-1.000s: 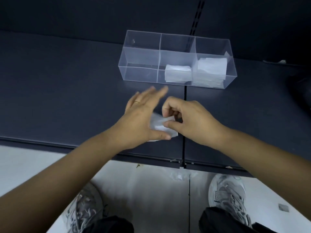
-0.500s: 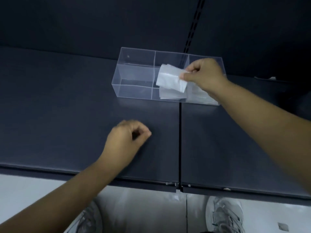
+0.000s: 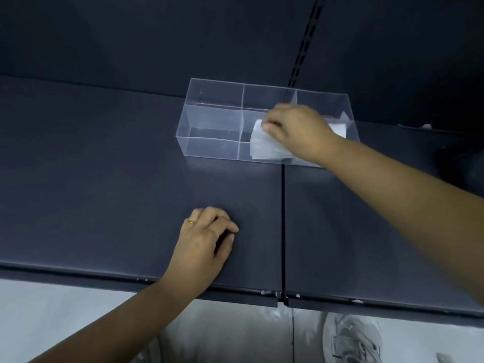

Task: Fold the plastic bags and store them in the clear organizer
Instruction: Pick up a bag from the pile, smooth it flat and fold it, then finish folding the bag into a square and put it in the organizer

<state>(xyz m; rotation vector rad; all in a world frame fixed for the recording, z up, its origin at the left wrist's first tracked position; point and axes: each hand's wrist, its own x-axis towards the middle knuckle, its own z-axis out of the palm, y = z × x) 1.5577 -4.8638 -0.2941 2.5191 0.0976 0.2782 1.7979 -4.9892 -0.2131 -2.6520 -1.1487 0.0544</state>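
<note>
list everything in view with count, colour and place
clear organizer: 1, transparent, three compartments, far side of the shelf
middle-compartment bags: small folded stack, count unclear, whitish
right-compartment bags: folded stack, count unclear, whitish, mostly behind the hand
shelf: 2 panels, dark blue-grey, seam down the middle
slotted rail: 1, black, back wall
floor: pale grey, below the shelf edge
shoe: 1, grey-white, bottom right
ring: 1, gold, left hand
left hand: rests on the near shelf, fingers loosely curled, holding nothing
right hand: inside the middle compartment, gripping the top bag
</note>
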